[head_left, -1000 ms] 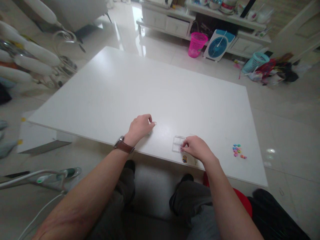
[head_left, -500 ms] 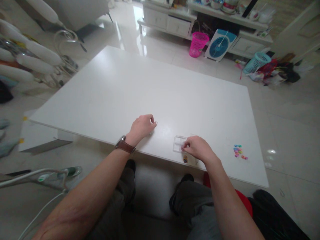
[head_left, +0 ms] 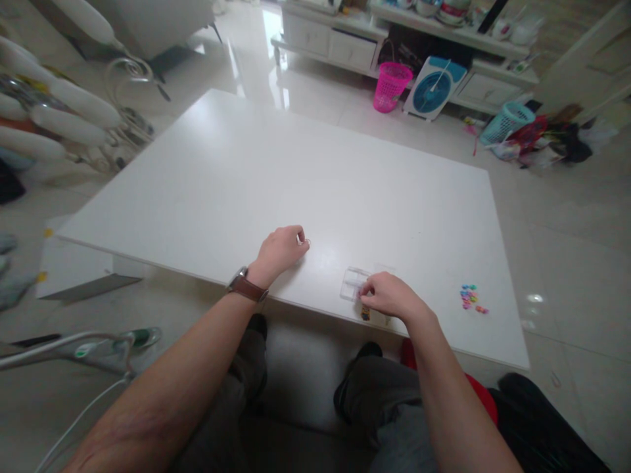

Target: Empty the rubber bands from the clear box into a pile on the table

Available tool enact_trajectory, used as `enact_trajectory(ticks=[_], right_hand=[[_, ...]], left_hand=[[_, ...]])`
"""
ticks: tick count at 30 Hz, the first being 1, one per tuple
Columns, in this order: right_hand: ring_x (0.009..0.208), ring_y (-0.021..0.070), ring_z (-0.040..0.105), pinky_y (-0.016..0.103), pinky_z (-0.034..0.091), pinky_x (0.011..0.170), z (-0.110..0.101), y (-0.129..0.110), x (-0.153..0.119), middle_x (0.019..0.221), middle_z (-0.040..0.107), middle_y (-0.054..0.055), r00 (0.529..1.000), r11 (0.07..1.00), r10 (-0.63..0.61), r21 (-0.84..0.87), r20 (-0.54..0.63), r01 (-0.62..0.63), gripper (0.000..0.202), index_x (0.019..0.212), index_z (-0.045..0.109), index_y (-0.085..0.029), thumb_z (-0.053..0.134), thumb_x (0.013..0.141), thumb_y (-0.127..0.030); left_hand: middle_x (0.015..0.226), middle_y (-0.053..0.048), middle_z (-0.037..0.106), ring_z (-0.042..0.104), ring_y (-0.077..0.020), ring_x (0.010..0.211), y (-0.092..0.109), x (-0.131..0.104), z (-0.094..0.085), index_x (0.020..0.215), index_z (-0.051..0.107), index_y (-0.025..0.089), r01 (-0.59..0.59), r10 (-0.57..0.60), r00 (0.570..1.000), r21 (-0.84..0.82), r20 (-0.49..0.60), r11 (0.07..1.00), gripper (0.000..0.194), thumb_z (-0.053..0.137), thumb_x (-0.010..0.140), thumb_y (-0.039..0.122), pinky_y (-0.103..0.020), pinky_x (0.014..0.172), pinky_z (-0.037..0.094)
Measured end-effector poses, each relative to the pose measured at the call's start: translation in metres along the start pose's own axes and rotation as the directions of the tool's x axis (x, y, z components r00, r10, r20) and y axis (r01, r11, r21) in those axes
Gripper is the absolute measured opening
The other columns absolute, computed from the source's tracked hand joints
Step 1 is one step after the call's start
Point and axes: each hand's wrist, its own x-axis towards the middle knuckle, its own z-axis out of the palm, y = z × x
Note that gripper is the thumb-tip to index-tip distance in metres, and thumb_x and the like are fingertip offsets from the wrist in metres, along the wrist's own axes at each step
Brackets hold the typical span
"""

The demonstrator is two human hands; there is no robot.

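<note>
Pinching a small pale ring (head_left: 308, 243) in the left grip (head_left: 280, 251); closed at the fingertips in the right grip (head_left: 392, 294), beside the clear divided case (head_left: 350, 282) on the white counter (head_left: 296, 171), contents too small to tell. Lying near the right fingertips, a yellow-and-dark piece (head_left: 365, 314); farther right, colorful little pieces (head_left: 468, 297).

Table (head_left: 296, 177) plain white; basket (head_left: 392, 87) bright pink; watch strap (head_left: 249, 289) brown.
</note>
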Motion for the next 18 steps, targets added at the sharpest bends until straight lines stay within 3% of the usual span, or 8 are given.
enact_trajectory(ticks=[10,18], right_hand=[[0.071,0.0179,0.063,0.027,0.038,0.064,-0.0008,0.0012,0.0010,0.079,0.075,0.004,0.999,1.000,0.003,-0.010,-0.036,-0.003,0.024,0.090,0.084,-0.027,0.067,0.074,-0.020],[0.073,0.0185,0.064,0.027,0.038,0.064,0.0004,0.0002,0.0003,0.081,0.075,0.004,1.000,1.000,0.000,0.030,0.006,0.000,0.020,0.090,0.083,-0.027,0.070,0.075,-0.027]], left_hand=[[0.094,-0.009,0.074,0.065,-0.0216,0.084,0.0016,-0.0004,-0.0010,0.092,0.069,0.022,0.003,-0.003,1.000,0.006,0.011,1.000,0.024,0.057,0.091,0.043,-0.033,0.076,0.047],[0.094,-0.009,0.074,0.065,-0.0212,0.083,0.0020,-0.0003,-0.0003,0.093,0.069,0.022,0.001,-0.001,1.000,-0.003,0.007,1.000,0.024,0.057,0.092,0.043,-0.033,0.076,0.047]])
